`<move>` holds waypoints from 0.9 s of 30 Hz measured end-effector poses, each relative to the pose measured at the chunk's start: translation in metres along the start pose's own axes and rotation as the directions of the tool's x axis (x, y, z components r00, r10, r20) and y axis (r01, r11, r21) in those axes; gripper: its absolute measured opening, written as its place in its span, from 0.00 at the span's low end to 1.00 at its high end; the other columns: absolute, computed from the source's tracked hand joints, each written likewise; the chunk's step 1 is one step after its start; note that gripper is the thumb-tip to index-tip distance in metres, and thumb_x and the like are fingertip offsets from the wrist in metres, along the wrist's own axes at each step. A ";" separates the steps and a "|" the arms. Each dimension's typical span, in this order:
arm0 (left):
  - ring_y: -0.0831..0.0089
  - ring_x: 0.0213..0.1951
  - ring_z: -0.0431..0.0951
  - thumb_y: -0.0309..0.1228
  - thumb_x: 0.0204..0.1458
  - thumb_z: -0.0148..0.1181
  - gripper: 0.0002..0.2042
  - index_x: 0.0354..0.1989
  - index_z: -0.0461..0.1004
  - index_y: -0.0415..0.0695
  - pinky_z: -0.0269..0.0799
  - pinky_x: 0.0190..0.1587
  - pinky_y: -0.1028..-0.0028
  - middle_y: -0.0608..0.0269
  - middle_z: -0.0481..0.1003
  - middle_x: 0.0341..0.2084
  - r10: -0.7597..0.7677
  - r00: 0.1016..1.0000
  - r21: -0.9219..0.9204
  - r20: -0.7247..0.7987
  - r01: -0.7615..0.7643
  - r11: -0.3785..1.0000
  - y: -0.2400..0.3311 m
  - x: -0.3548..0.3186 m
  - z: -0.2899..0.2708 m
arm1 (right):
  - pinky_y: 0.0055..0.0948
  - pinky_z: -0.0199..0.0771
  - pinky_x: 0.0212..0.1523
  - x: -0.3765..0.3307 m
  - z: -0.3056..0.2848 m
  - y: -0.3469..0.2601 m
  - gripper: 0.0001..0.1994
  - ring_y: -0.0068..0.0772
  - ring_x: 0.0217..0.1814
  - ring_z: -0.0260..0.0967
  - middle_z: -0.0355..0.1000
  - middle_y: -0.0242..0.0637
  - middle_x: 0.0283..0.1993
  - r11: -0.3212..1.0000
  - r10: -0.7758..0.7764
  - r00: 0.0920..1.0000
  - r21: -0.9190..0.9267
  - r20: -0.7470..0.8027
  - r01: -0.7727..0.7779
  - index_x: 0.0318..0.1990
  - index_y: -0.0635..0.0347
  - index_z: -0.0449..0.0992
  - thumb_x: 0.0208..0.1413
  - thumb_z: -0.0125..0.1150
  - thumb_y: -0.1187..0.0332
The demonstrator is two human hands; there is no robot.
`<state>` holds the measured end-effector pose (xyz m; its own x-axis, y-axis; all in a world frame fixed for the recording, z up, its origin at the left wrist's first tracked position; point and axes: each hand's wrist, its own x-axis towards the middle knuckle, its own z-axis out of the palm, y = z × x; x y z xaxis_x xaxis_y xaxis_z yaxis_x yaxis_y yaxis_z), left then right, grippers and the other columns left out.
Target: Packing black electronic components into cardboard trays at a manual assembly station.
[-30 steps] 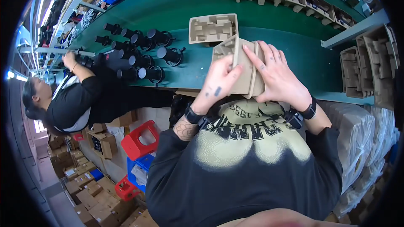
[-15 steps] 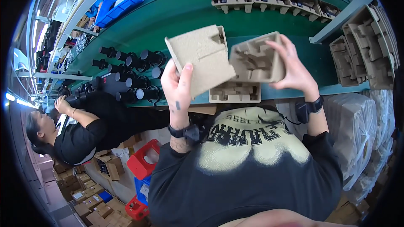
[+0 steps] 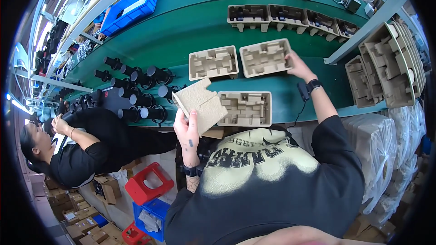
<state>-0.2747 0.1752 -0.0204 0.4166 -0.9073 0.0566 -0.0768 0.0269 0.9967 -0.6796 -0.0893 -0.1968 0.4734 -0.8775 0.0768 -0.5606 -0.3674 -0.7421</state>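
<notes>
My left hand (image 3: 187, 129) grips a tan molded pulp tray (image 3: 202, 108), holding it tilted above the bench's front edge. My right hand (image 3: 297, 66) is closed on the right end of another pulp tray (image 3: 265, 59) at the bench's middle. To that tray's left sits a similar tray (image 3: 213, 62). A third tray (image 3: 245, 109) lies nearer me, beside the one in my left hand. The trays on the bench show molded hollows facing up.
Several black cylindrical devices (image 3: 141, 79) stand at left on the green bench (image 3: 181, 27). Filled trays (image 3: 247, 16) line the back; nested trays (image 3: 390, 63) stand at right near a metal post (image 3: 363, 22). A co-worker (image 3: 86, 149) sits left; a red stool (image 3: 150, 183) is behind.
My right hand has carried its tray away from me and down onto the bench. The tray in my left hand has come lower and nearer, uncovering the tray behind it.
</notes>
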 end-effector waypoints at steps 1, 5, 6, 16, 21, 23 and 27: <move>0.81 0.36 0.74 0.25 0.57 0.51 0.13 0.49 0.67 0.33 0.69 0.39 0.80 0.61 0.75 0.38 -0.011 1.000 0.016 0.018 0.011 1.000 -0.002 0.000 0.000 | 0.34 0.49 0.67 0.001 0.016 -0.004 0.38 0.54 0.72 0.41 0.45 0.58 0.68 0.998 0.057 0.994 -0.020 0.091 -0.055 0.55 0.52 0.58 0.30 0.69 0.72; 0.79 0.40 0.74 0.24 0.58 0.51 0.14 0.51 0.66 0.32 0.68 0.44 0.80 0.58 0.74 0.42 -0.106 0.989 0.106 0.098 0.096 0.990 -0.006 0.008 0.010 | 0.39 0.47 0.68 -0.003 0.051 -0.027 0.45 0.58 0.73 0.37 0.42 0.58 0.70 0.959 0.276 0.961 -0.062 -0.005 -0.276 0.65 0.51 0.52 0.34 0.68 0.70; 0.79 0.40 0.74 0.24 0.58 0.51 0.14 0.51 0.66 0.32 0.68 0.44 0.80 0.58 0.74 0.42 -0.111 0.989 0.111 0.100 0.100 0.989 -0.006 0.011 0.012 | 0.41 0.46 0.69 -0.004 0.059 -0.041 0.47 0.59 0.73 0.36 0.41 0.58 0.70 0.933 0.350 0.932 -0.059 -0.095 -0.356 0.67 0.51 0.50 0.36 0.68 0.69; 0.62 0.30 0.80 0.40 0.58 0.51 0.15 0.41 0.69 0.38 0.74 0.34 0.67 0.49 0.78 0.28 0.024 0.796 0.287 0.604 -0.245 0.926 0.030 0.051 0.129 | 0.41 0.45 0.69 -0.061 0.027 -0.251 0.54 0.46 0.74 0.36 0.40 0.50 0.71 0.759 0.074 0.996 0.650 -0.055 -0.021 0.70 0.54 0.42 0.36 0.73 0.62; 0.60 0.34 0.79 0.40 0.59 0.50 0.16 0.45 0.68 0.40 0.74 0.38 0.68 0.48 0.77 0.29 -0.125 0.448 0.191 0.885 -0.106 0.976 0.004 0.055 0.170 | 0.38 0.49 0.68 -0.092 0.016 -0.230 0.53 0.47 0.71 0.44 0.45 0.48 0.70 0.931 0.233 0.932 0.342 -0.279 -0.130 0.69 0.59 0.42 0.35 0.70 0.61; 0.65 0.36 0.79 0.38 0.59 0.50 0.17 0.51 0.68 0.40 0.74 0.40 0.70 0.51 0.77 0.32 -0.113 0.339 0.125 0.934 -0.013 0.992 -0.003 0.046 0.183 | 0.37 0.50 0.67 -0.109 0.024 -0.214 0.51 0.45 0.70 0.46 0.47 0.47 0.69 0.876 0.281 0.903 0.472 -0.326 -0.102 0.69 0.60 0.44 0.36 0.69 0.62; 0.63 0.37 0.79 0.34 0.57 0.52 0.17 0.53 0.68 0.42 0.74 0.42 0.68 0.54 0.78 0.37 0.326 0.336 -0.114 0.884 -0.522 0.845 -0.010 0.039 0.183 | 0.30 0.59 0.62 -0.140 0.014 -0.170 0.37 0.35 0.62 0.60 0.60 0.42 0.61 0.609 0.522 0.731 0.792 -0.440 0.042 0.65 0.64 0.54 0.46 0.57 0.64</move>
<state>-0.4239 0.0627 -0.0388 -0.6856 -0.6666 0.2926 -0.1795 0.5443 0.8194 -0.6411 0.1005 -0.0912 -0.2454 -0.9687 -0.0383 0.2168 -0.0163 -0.9761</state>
